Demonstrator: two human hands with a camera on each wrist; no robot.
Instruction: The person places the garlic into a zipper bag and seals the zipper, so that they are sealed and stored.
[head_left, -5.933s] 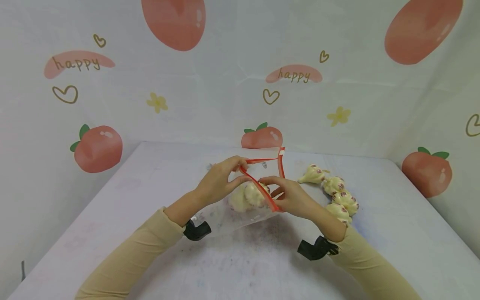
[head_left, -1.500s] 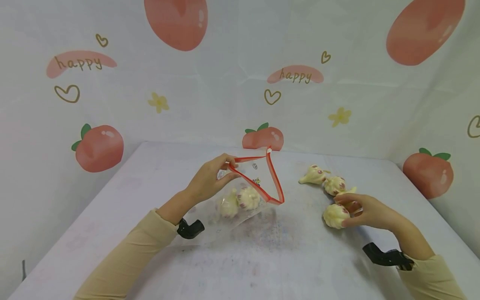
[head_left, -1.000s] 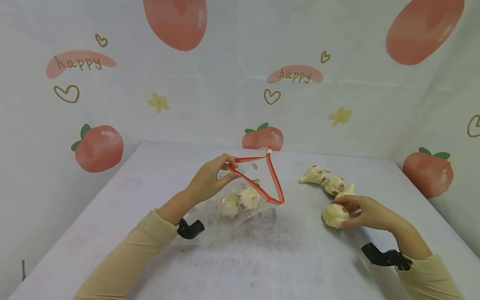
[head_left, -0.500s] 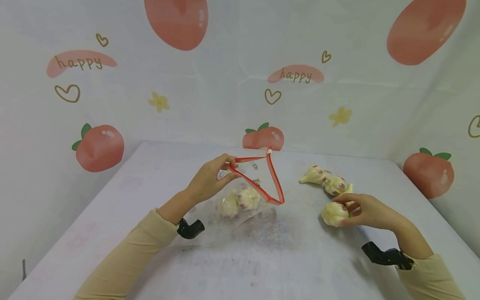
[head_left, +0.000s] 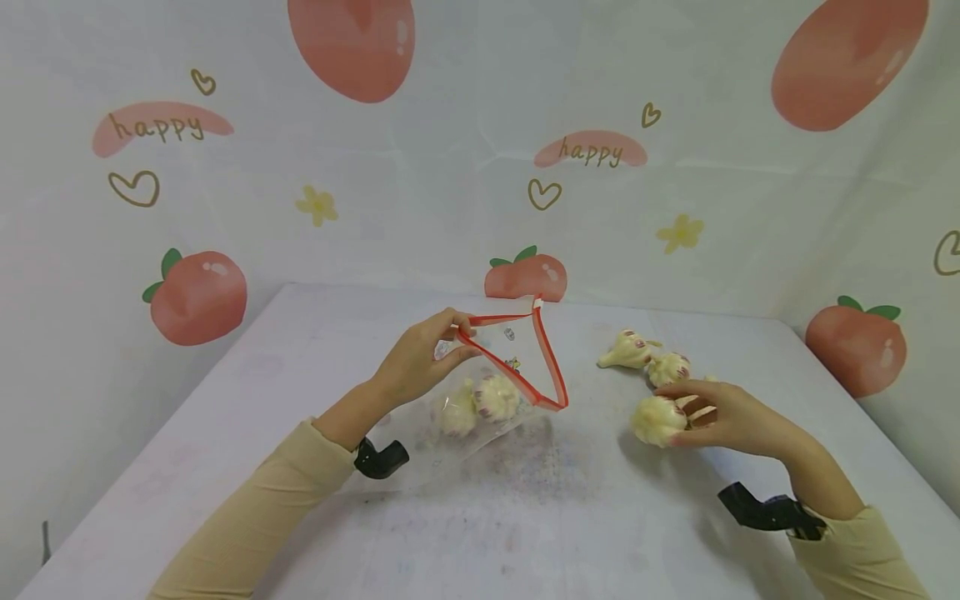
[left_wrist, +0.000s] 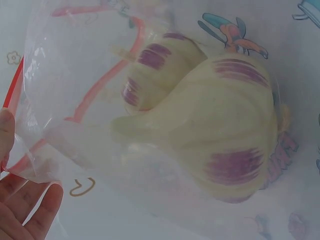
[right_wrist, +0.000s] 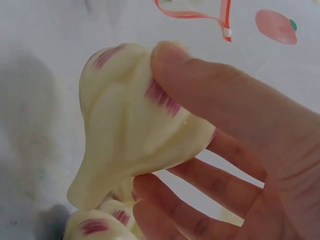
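My left hand (head_left: 420, 358) pinches the red-edged rim of a clear zip bag (head_left: 480, 442), whose mouth gapes toward the right. Two garlic bulbs (head_left: 495, 397) with purple streaks lie inside it; the left wrist view shows them through the plastic, one bulb (left_wrist: 210, 125) large and near. At the right, my right hand (head_left: 731, 421) grips another garlic bulb (head_left: 657, 421) between thumb and fingers, a little above the table. In the right wrist view the thumb presses on this bulb (right_wrist: 130, 110), its stem pointing down and left.
More garlic bulbs (head_left: 626, 350) lie on the white table (head_left: 480, 533) beyond my right hand, one partly hidden by it. A printed cloth (head_left: 420, 167) hangs behind the table. Black wrist mounts (head_left: 772, 508) sit below both hands.
Earlier my right hand was at the bag's mouth; it then went right to the loose garlic. Now it has lifted one bulb and shifted it slightly left. The left hand stays put lately.
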